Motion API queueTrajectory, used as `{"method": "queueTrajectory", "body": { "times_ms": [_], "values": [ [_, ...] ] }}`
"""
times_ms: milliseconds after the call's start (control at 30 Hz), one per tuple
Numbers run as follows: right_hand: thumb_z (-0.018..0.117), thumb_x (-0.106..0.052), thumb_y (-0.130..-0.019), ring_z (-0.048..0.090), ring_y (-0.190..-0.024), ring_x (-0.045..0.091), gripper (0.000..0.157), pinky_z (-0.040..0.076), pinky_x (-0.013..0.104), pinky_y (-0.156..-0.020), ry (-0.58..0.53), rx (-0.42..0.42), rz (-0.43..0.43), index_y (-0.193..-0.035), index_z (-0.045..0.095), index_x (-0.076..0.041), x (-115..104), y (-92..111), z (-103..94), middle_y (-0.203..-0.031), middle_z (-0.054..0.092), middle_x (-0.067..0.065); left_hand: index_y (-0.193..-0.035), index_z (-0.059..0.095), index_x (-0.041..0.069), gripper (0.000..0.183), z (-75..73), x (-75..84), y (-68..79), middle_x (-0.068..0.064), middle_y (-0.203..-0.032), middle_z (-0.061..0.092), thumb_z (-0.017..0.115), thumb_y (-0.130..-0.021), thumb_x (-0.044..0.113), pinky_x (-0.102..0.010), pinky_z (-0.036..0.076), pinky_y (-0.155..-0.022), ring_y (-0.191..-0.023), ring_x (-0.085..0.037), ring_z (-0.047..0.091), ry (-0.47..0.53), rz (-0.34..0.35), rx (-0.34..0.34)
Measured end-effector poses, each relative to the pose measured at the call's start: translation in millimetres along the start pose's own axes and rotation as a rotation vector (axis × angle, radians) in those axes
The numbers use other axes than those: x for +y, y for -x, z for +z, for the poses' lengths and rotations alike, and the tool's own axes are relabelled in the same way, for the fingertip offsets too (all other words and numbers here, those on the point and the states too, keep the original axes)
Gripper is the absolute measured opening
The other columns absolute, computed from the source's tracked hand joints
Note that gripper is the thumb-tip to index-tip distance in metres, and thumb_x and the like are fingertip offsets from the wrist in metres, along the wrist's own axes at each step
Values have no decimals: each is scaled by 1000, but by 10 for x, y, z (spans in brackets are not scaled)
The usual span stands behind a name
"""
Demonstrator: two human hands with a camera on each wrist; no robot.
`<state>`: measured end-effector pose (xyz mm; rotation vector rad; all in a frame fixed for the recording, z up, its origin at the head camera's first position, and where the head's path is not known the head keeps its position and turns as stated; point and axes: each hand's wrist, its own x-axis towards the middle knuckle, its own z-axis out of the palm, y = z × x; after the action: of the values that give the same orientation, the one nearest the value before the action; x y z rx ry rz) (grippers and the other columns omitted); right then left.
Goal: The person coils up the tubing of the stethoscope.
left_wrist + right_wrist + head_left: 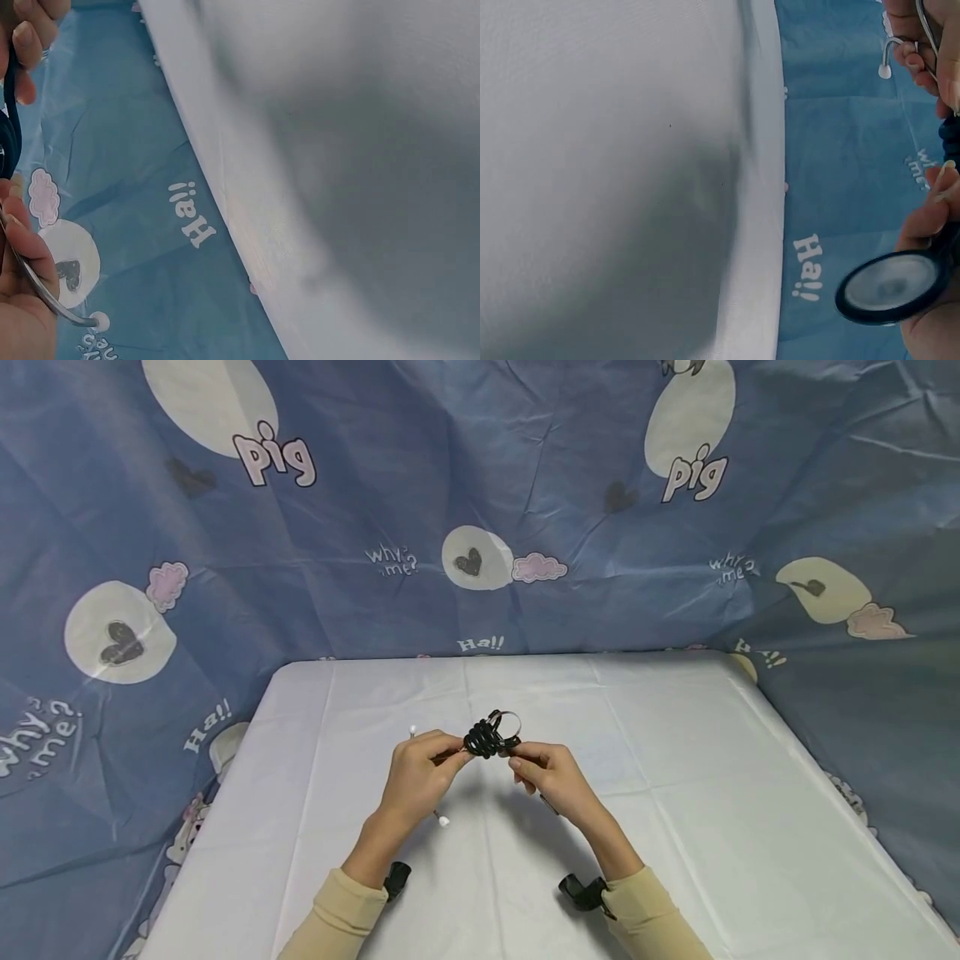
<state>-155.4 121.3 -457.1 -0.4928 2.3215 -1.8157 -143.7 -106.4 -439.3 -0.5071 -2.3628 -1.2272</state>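
Between the two hands is a stethoscope, its black tubing (483,740) wound into a tight bundle held up over the table. My left hand (420,777) grips the bundle's left end and the metal ear tubes (41,292). White ear tips (443,821) stick out on both sides of that hand. My right hand (558,779) pinches the tubing at the bundle's right side, where a thin shiny loop (518,723) stands up. The round chest piece (891,287) hangs by the right hand, its pale disc facing the right wrist camera.
A white cloth covers the table (720,827). Behind and at the sides hangs a blue printed curtain (390,485). Black wrist cameras (581,892) sit at both beige sleeves (337,910).
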Motion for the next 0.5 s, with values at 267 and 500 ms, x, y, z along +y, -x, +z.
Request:
{"method": "queueTrajectory", "body": {
  "times_ms": [267,500],
  "values": [
    [66,-14,-95,57,-66,13,21,46,23,-56,60,-20,31,-112,73,-4,-41,103,4,-78,65,14,-87,79,15,7,-21,-87,0,8,-79,73,81,-81,14,-21,52,-62,-66,-2,61,-80,-18,39],
    [67,-17,-94,62,-70,14,24,46,21,-57,120,-62,36,-114,73,-5,-103,190,22,-85,69,22,-84,78,16,7,-8,-139,30,7,-77,72,81,-79,12,-22,51,-61,-67,-4,60,-186,38,52]
  ]
}}
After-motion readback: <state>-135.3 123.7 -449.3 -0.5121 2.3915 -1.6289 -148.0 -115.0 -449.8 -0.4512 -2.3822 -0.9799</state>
